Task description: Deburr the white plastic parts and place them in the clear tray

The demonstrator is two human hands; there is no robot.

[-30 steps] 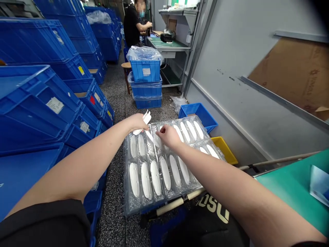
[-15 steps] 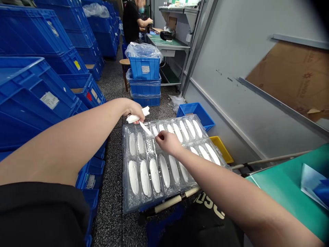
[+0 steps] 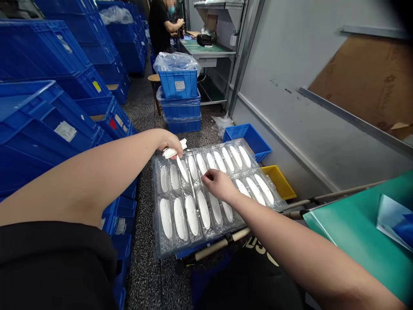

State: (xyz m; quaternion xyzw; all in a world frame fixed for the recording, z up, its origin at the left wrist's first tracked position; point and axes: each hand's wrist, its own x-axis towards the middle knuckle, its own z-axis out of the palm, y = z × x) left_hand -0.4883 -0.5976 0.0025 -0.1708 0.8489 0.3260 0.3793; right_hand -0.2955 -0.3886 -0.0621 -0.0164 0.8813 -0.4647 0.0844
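A clear plastic blister tray (image 3: 161,245) with two rows of pockets lies in front of me, most pockets holding a long white oval part (image 3: 191,209). My left hand (image 3: 170,144) hovers at the tray's far left corner, closed on a small bundle of white parts (image 3: 174,151). One white part (image 3: 183,169) lies slanted in a far-row pocket just below that hand. My right hand (image 3: 218,184) rests over the middle of the tray, its fingers bent down toward the pockets; nothing shows in them.
Stacked blue crates (image 3: 48,107) line the left side. More blue crates (image 3: 179,86) with a plastic bag stand ahead, a small blue bin (image 3: 250,137) and a yellow bin (image 3: 279,181) sit by the grey wall. A person (image 3: 163,26) stands at a far workbench. A green table edge (image 3: 355,224) is at right.
My right hand let go of a white part, which now lies in a far-row pocket, and moved back toward the tray's middle. My left hand stayed at the far corner, still holding its parts.
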